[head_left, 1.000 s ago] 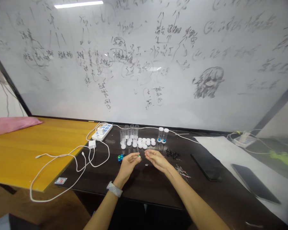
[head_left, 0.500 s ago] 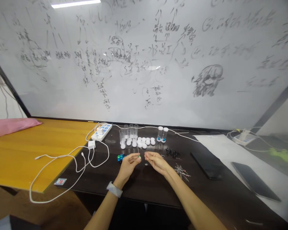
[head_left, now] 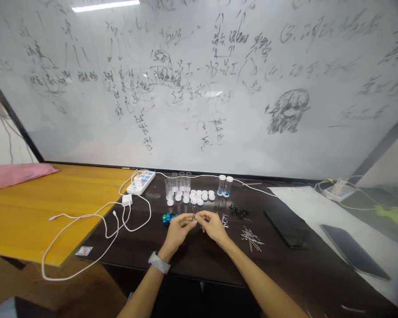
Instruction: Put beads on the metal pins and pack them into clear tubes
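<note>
My left hand (head_left: 178, 230) is closed in a pinch on a small green bead-like piece (head_left: 194, 218), from which a thin rod seems to rise. My right hand (head_left: 213, 226) is closed with its fingertips against the same piece. Whatever else those right fingers hold is too small to make out. Just left of my left hand lies a cluster of shiny blue and green balls (head_left: 168, 218). Short silver pieces (head_left: 224, 221) lie right beside my right hand. Farther right are small black parts (head_left: 239, 212) and a loose pile of thin metal rods (head_left: 251, 238), some with reddish ends.
Behind the hands stand clear tubes (head_left: 174, 182) and several white caps (head_left: 204, 196). Two capped tubes (head_left: 221, 186) hold blue pieces. A power strip (head_left: 141, 183) with white cables lies left. Two dark flat devices, one a black slab (head_left: 285, 229), lie right. A whiteboard (head_left: 185, 145) rises behind.
My right hand has moved left, closing the gap, and its fingertips now meet the left hand's at the green piece. The silver pieces beside it show more fully.
</note>
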`<state>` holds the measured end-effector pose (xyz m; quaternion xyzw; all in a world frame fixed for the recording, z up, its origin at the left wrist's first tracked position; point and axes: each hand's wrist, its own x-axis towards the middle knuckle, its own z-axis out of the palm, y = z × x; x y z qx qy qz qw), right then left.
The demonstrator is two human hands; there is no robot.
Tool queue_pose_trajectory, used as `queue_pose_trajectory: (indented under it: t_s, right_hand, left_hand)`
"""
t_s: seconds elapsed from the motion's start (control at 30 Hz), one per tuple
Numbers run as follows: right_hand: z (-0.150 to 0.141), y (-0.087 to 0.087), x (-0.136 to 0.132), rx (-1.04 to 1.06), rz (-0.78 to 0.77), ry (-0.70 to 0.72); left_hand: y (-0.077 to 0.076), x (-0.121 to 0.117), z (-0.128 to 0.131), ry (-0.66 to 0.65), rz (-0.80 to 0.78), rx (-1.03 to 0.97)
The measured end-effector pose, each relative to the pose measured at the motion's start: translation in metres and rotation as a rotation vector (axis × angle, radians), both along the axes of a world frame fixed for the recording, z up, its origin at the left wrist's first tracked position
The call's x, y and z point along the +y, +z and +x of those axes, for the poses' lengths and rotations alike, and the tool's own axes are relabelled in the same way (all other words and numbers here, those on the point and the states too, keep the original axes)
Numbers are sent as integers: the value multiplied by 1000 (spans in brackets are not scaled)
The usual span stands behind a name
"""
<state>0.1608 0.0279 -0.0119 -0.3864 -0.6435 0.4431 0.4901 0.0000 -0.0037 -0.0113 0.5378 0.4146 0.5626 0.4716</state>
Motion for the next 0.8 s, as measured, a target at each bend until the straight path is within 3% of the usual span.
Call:
queue_pose_trajectory:
  t_s: [0.3,0.6,0.8]
  right_hand:
    - [0,2,-3,-26,12,-57]
    - [-5,-1,-6,1,31,-113]
    - [-9,-3,-11,-37,82,-180]
  left_hand:
    - [10,-7,2,-22,-24,0]
    - [-2,-1,0,44,34,70]
    - [0,-4,2,104,87,131]
